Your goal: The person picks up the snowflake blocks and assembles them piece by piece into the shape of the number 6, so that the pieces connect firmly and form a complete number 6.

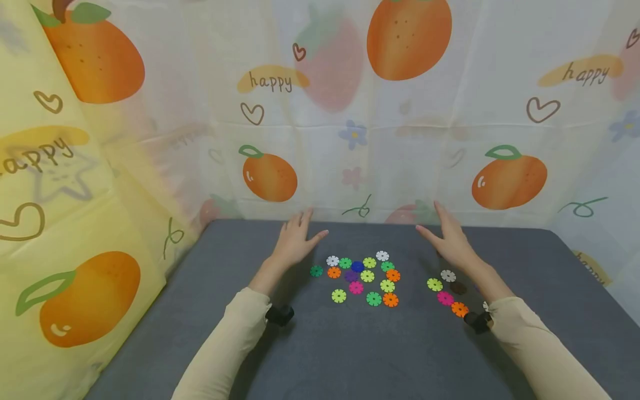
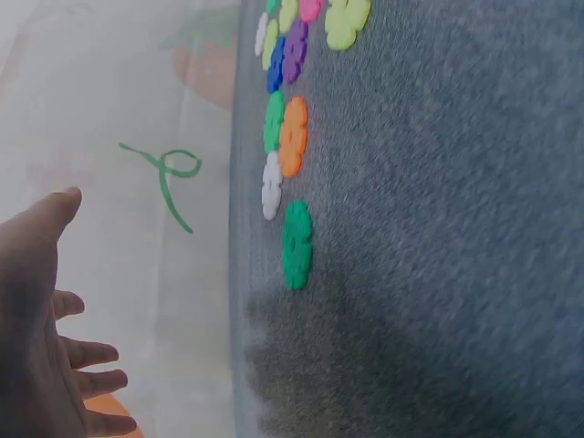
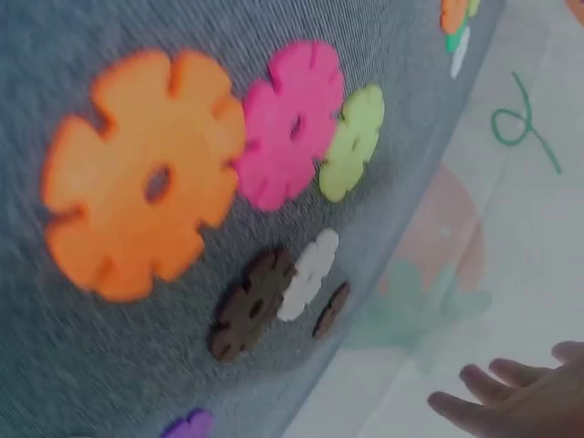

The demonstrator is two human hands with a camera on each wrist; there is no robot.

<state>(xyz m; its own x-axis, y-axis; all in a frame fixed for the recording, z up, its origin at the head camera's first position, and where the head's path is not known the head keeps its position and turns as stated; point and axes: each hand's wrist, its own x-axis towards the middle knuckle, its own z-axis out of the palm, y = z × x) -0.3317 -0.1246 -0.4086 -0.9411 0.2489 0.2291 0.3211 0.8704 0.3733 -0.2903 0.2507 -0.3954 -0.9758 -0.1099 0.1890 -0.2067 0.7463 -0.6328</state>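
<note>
My left hand (image 1: 295,240) hovers over the far left of the grey table, fingers spread and holding nothing. Nearest to it lies a dark green notched plastic disc (image 2: 297,245), at the left end of a cluster of flower-shaped discs. A white disc (image 1: 333,261), an orange disc (image 1: 334,272), a blue disc (image 1: 357,266) and several others make up that cluster. My right hand (image 1: 454,244) is also raised and bare, thumb apart from the fingers. Below it are a white disc (image 1: 448,275), a brown disc (image 3: 253,306), a pink disc (image 3: 290,126) and an orange disc (image 3: 144,175). The right forearm partly hides other discs.
The dark grey table (image 1: 350,355) has its far edge against a pale curtain (image 1: 320,139) printed with fruit. A yellowish curtain (image 1: 75,222) hangs along the left side. A black strap (image 1: 280,315) sits on the left wrist, another strap (image 1: 478,321) on the right.
</note>
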